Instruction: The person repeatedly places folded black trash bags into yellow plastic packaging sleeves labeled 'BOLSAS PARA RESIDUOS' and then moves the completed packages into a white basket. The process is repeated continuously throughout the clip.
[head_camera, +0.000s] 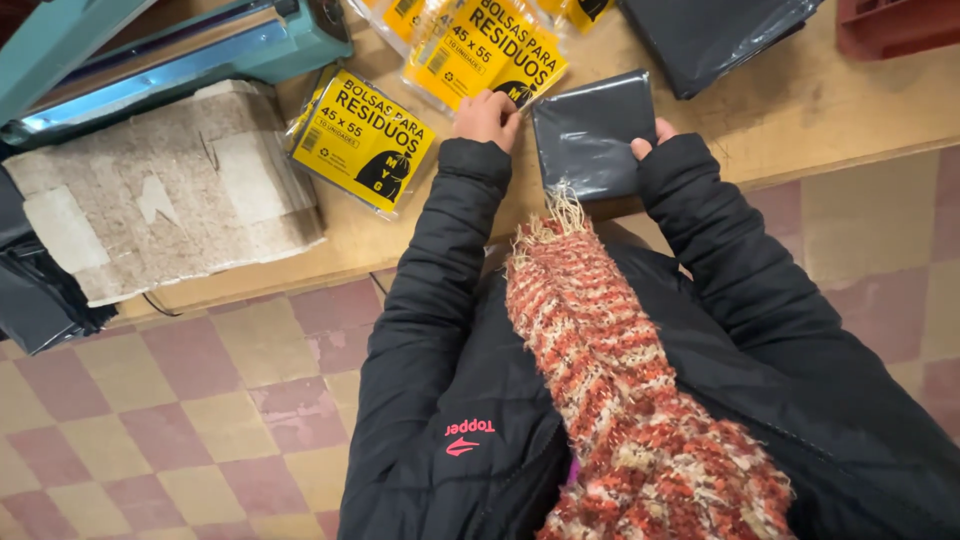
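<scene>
While both black-sleeved arms reach forward over the wooden table (780, 120), the left hand (487, 118) rests knuckles-up with its fingers curled shut on the lower edge of a yellow-labelled clear packet (490, 50). The right hand (648, 140) is mostly hidden by its cuff; only the thumb and a fingertip show, pinching the right edge of a folded black plastic bag bundle (592, 135) that lies flat near the table's front edge, between the two hands. Another yellow packet (362, 140) lies left of the left wrist. A red-and-cream knitted scarf (620, 380) hangs down the chest.
</scene>
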